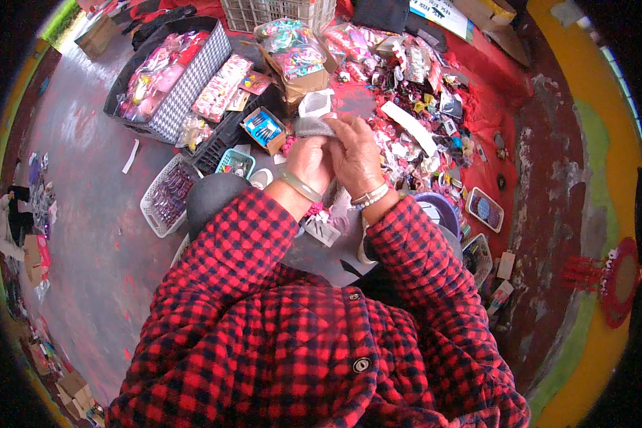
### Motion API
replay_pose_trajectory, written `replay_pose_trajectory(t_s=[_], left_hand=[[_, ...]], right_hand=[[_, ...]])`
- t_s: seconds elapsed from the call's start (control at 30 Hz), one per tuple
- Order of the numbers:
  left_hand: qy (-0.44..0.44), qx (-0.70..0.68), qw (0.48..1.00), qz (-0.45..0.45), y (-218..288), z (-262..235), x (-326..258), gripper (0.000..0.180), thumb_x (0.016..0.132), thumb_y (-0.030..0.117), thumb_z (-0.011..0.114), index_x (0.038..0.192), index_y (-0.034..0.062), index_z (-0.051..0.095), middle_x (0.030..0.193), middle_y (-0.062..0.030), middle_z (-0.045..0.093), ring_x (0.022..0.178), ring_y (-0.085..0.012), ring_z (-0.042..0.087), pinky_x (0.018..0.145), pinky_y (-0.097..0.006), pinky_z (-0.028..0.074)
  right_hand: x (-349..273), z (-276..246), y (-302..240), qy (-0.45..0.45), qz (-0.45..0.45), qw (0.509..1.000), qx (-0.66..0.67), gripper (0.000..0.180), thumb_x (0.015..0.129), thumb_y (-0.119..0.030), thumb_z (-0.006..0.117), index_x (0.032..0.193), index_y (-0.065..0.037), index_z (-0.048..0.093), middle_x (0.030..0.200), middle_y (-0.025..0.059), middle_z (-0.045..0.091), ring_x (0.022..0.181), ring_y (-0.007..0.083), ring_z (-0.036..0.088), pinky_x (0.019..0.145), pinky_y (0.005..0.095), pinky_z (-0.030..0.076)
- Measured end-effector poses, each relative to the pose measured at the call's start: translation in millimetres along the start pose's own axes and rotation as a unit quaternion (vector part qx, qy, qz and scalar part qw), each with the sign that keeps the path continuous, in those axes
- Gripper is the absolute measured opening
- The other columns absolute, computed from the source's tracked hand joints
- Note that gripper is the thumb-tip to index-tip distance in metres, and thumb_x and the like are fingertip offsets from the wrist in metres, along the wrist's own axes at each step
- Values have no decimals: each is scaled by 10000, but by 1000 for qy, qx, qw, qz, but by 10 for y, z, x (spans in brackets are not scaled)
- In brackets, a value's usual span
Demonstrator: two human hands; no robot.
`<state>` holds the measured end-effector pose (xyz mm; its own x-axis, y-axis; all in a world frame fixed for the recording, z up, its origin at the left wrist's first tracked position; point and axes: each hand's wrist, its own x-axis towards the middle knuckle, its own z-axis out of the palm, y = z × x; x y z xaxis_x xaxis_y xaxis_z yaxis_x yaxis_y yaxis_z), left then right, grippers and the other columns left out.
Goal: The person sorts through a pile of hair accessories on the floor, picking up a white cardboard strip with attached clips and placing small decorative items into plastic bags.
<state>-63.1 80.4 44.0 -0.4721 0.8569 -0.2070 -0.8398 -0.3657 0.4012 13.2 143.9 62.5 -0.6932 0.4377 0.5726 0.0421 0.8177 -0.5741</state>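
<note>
Both hands meet in front of me, above the floor. My right hand [357,153] has its fingers bent over a greyish, filmy piece [312,128], pinching it; what kind of thing it is does not show clearly. Close against it, my left hand [308,165] is closed, its fingertips hidden between the two hands. Just beyond them lies something white and thin [316,103], like a bag or liner. Below the hands, pink pieces and a small pale card [322,231] show between my shoes.
A small box of blue packets [264,128], a teal basket [235,162] and a white basket [170,196] stand left. Farther off are a checked bin [185,89] and a carton [298,80]. Loose accessories [435,107] heap at right, near a purple basin [441,208].
</note>
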Motion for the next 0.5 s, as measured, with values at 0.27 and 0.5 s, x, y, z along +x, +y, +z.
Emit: replay_pose_trajectory(t_s=[0.27, 0.5], left_hand=[[-44, -49, 997, 32, 197, -227, 195, 252, 862, 149, 419, 1031, -19, 501, 987, -131, 554, 909, -229, 541, 834, -356, 446], [-28, 42, 995, 91, 337, -24, 81, 304, 843, 84, 449, 1137, 7, 440, 1126, -190, 511, 1057, -290, 501, 891, -417, 421]], right_hand=[[-8, -53, -63, -119, -65, 990, 39, 331, 764, 17, 517, 1095, 6, 525, 1132, 208, 514, 1092, 344, 477, 914, 359, 391], [96, -395, 113, -66, 259, 928, 261, 274, 734, 52, 487, 948, -29, 637, 815, 94, 640, 750, 140, 602, 662, 257, 477]])
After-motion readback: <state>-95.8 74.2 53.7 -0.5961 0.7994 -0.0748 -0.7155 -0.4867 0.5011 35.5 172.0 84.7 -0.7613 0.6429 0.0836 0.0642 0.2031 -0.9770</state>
